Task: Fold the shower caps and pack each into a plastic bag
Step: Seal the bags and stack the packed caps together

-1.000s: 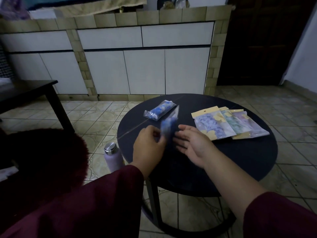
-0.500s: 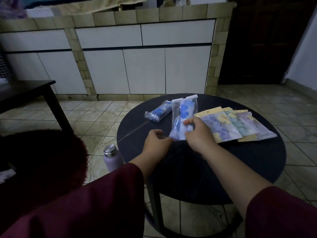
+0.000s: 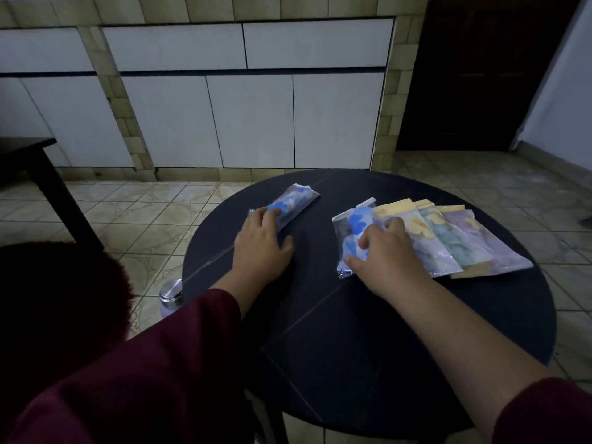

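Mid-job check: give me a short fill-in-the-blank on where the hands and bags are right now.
1. The left hand touches the rolled blue-flowered bag on its ____ end.
2. The right hand presses the flat blue-flowered bag beside ____ yellow-topped packs.
3. Both bags lie on the ____ dark table.

Missing: near; three; round

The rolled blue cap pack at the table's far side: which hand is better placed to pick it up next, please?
Left. The left hand already has its fingers on the rolled blue pack, while the right hand is pressing another pack beside the stack.
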